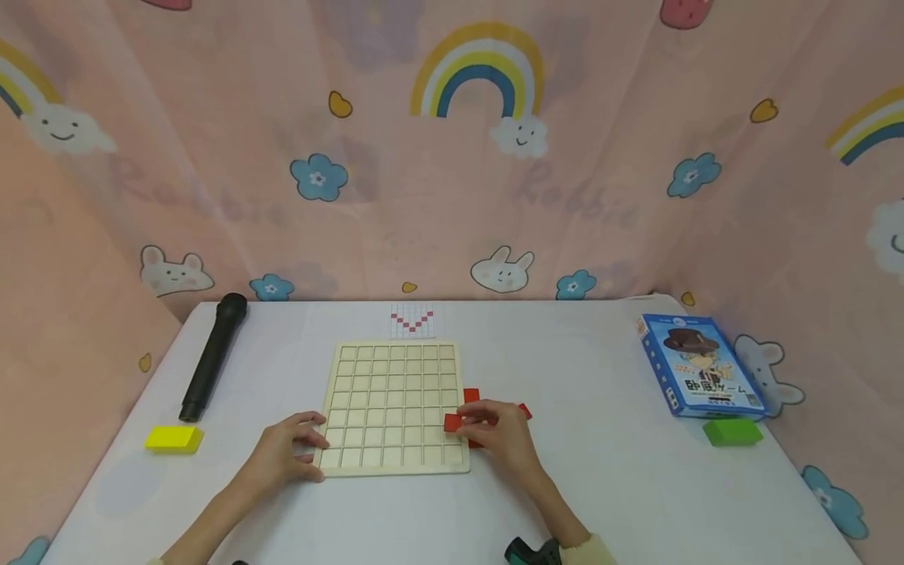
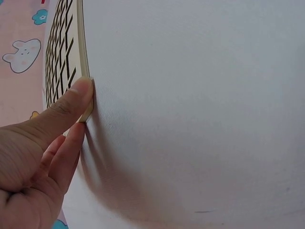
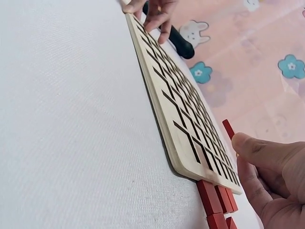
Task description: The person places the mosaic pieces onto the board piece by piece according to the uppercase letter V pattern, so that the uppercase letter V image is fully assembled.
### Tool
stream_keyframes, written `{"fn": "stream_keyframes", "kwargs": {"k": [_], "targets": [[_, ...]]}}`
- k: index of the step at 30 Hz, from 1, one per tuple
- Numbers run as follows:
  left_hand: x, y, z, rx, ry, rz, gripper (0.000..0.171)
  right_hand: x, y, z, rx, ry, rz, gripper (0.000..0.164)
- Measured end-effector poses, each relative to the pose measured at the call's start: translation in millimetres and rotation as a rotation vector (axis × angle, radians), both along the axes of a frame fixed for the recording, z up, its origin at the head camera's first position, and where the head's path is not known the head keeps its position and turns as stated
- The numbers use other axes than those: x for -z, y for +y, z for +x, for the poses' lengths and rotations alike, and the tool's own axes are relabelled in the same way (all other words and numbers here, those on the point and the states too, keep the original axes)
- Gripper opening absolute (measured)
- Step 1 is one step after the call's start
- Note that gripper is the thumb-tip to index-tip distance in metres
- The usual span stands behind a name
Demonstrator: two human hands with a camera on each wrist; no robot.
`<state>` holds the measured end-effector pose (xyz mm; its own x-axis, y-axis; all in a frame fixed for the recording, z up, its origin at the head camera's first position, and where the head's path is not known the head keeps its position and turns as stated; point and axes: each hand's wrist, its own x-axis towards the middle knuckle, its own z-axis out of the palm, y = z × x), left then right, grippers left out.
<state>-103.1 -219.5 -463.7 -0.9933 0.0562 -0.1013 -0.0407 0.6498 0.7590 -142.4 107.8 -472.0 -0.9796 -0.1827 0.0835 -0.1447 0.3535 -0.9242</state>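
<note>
Pink cloth, white table. Head: left hand grips one grid board, right hand pinches one red tile above its right edge. Left wrist: grip near board's corner. Right wrist: tile's long axis slants up-left (several red pieces beside board).

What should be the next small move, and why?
Probably, lower the red tile into the grid board: the right hand pinches it near the board's right side, the left hand holds the left edge, and the visible squares look empty.
</note>
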Motion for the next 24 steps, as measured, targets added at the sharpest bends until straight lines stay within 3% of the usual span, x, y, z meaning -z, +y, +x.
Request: {"fn": "stream_keyframes", "kwargs": {"k": [5, 14, 24], "targets": [[1.5, 0, 0.1, 0.004, 0.002, 0.013, 0.039, 3.8, -5, -1.0, -0.011, -0.008, -0.018, 0.026], [1.2, 0, 2.0, 0.005, 0.003, 0.021, 0.039, 6.4, -19, -2.4, -0.036, 0.041, 0.067, 0.026], [0.9, 0, 0.9, -0.007, 0.002, 0.009, 0.039, 8.1, -29, -2.9, -0.042, 0.011, 0.062, 0.026]]}}
